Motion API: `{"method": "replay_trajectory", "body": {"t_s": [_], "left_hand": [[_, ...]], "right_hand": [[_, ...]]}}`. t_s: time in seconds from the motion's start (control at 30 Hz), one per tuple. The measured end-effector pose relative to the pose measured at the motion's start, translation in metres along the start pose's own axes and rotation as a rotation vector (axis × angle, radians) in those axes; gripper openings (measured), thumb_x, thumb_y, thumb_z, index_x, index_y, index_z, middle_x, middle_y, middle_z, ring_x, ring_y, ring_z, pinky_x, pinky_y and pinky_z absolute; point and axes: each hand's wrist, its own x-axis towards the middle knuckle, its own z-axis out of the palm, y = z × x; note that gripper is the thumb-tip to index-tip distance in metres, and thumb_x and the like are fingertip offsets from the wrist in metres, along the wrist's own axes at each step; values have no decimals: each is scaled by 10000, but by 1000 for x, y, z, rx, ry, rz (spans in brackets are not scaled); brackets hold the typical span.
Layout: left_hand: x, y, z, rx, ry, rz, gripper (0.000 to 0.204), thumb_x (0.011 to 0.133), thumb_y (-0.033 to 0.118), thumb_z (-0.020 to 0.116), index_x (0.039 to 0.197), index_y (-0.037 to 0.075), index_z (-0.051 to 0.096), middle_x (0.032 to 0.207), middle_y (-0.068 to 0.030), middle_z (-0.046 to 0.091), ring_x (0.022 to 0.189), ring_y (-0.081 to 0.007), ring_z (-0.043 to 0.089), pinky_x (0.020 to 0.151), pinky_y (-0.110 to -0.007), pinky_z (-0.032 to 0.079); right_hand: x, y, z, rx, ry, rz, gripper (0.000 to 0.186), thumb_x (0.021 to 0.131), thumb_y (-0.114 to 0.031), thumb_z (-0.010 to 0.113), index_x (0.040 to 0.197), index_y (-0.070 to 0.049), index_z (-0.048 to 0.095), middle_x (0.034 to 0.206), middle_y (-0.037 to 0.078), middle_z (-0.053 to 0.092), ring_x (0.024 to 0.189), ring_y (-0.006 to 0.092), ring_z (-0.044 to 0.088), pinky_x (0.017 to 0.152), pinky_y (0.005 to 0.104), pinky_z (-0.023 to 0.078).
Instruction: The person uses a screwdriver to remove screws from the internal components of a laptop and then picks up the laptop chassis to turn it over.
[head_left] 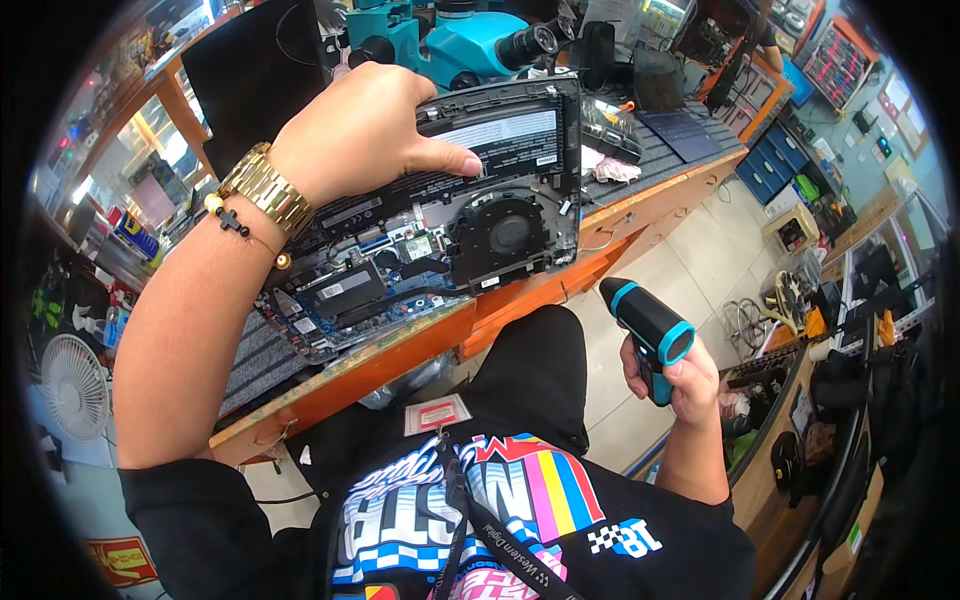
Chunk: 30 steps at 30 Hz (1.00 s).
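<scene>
My left hand (365, 125) grips an opened laptop (330, 235) at its upper edge, thumb lying across the black battery (515, 135). The laptop is tilted up at the bench's front edge, its bottom cover off and its insides facing me. A round black cooling fan (500, 230) and blue circuit board (410, 305) show below the battery. My right hand (692, 385) is wrapped round the handle of a black-and-teal cordless air blower (645, 320). The blower stands apart from the laptop, to its right, its narrow end toward the upper left.
A teal microscope (475, 45) stands behind the laptop on the bench with a grey ribbed mat (665, 165). A black panel (250, 90) rises at the left. Crumpled tissue (613, 170) lies right of the laptop. A white fan (75, 385) is at far left; cluttered shelves line the right.
</scene>
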Motion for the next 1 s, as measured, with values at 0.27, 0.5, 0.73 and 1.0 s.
{"method": "replay_trajectory", "body": {"t_s": [0.27,0.5,0.73,1.0], "left_hand": [[-3,-3,1,21,5,-2,648,770,523,928,906,-85,748,732,-241,687,675,-345,697,691,-433,545],[-2,-5,1,-4,-22,-35,641,771,518,930,898,-82,744,745,-240,688,688,-332,697,690,-433,533],[0,-17,1,-76,-120,-123,655,774,524,931,981,-77,773,774,-200,718,711,-287,712,706,-414,538],[-3,-41,14,-51,-167,-231,642,780,492,931,1037,-76,783,817,-186,752,747,-250,741,726,-382,560]], "right_hand": [[4,4,-4,34,1,1,675,944,-403,687,1386,83,531,916,171,645,603,146,563,544,268,444],[13,15,-4,87,-52,29,697,939,-413,683,1404,81,525,908,160,639,595,146,566,540,270,450],[23,22,-15,132,-124,72,755,938,-461,665,1424,96,510,888,162,644,598,160,587,534,282,472],[38,34,-24,154,-107,71,744,947,-452,657,1430,95,508,885,160,641,601,167,591,546,284,483]]}}
